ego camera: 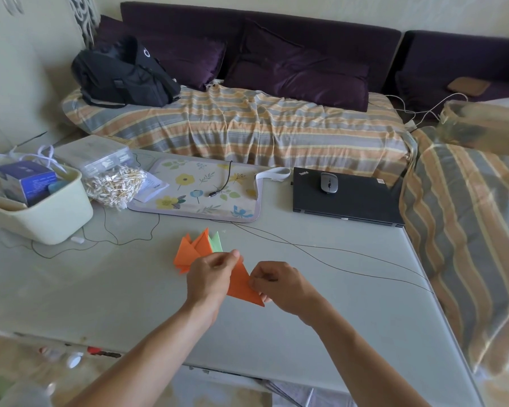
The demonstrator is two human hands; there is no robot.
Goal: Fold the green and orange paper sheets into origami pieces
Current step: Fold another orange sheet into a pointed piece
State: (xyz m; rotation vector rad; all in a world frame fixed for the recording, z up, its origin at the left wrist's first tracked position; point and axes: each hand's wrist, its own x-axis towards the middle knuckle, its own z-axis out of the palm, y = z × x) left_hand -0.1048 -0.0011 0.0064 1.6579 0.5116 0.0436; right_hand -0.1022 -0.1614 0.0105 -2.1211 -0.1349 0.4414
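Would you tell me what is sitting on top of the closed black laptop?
A grey computer mouse rests on the lid of the laptop, near its back edge. Whatever lies under the laptop is covered.

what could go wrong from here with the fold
Both hands, left and right, pinch the orange paper in the air rather than against the table, so the crease may come out crooked. The folded pieces lie just beyond the left hand; a stray knuckle might knock them.

both hands (209,279) pinching orange paper (243,284)
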